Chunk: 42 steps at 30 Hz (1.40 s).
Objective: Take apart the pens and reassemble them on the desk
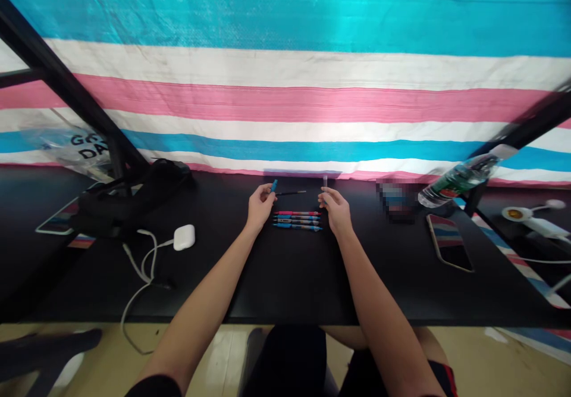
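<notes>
Left hand (pixel 261 206): fingers pinched on blue pen part (pixel 273 186). Right hand (pixel 336 208): fingers pinched on clear tube (pixel 325 180). Between hands: thin dark refill (pixel 292 193). Between wrists: row of pens (pixel 297 221).

Red pen (pixel 294 213), blue-white-pink striped sheet (pixel 285 69)

Closed off behind by a striped sheet (pixel 285 105) in blue, white and pink, shining brightly near the top. Flanked by a slanting dark left bar (pixel 65 75) and right bar (pixel 542 114). Furnished with a long black table (pixel 285 284) and, lower left, a dark stool (pixel 57 352). Floored in pale, yellowish tiles (pixel 220 352).
</notes>
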Motion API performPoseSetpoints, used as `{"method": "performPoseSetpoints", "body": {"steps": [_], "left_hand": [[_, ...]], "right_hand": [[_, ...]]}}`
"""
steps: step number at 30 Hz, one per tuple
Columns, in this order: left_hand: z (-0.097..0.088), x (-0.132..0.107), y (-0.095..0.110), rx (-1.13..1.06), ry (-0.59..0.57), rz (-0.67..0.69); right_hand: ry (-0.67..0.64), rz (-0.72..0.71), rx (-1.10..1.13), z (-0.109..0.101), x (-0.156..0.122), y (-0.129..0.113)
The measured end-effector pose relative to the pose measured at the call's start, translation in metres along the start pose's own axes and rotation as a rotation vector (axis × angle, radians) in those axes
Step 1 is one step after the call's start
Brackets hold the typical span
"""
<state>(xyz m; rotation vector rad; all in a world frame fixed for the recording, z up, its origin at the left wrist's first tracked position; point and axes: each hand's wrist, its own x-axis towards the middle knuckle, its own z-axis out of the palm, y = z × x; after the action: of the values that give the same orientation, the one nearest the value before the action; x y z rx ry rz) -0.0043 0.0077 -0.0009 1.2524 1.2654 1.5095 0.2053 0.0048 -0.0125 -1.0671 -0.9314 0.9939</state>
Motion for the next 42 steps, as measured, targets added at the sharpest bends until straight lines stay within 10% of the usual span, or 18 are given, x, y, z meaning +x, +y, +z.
{"method": "performPoseSetpoints", "body": {"steps": [13,27,42], "left_hand": [[-0.015,0.002,0.002,0.444,0.137,0.167],[-0.011,-0.002,0.001,0.794,-0.018,0.214],[-0.011,-0.001,-0.002,0.768,-0.042,0.203]], "right_hand": [[0.167,-0.331,-0.908,-0.010,-0.005,0.011],[-0.271,-0.500,-1.016,0.002,0.000,0.009],[-0.342,-0.507,-1.071,0.002,0.000,0.011]]}}
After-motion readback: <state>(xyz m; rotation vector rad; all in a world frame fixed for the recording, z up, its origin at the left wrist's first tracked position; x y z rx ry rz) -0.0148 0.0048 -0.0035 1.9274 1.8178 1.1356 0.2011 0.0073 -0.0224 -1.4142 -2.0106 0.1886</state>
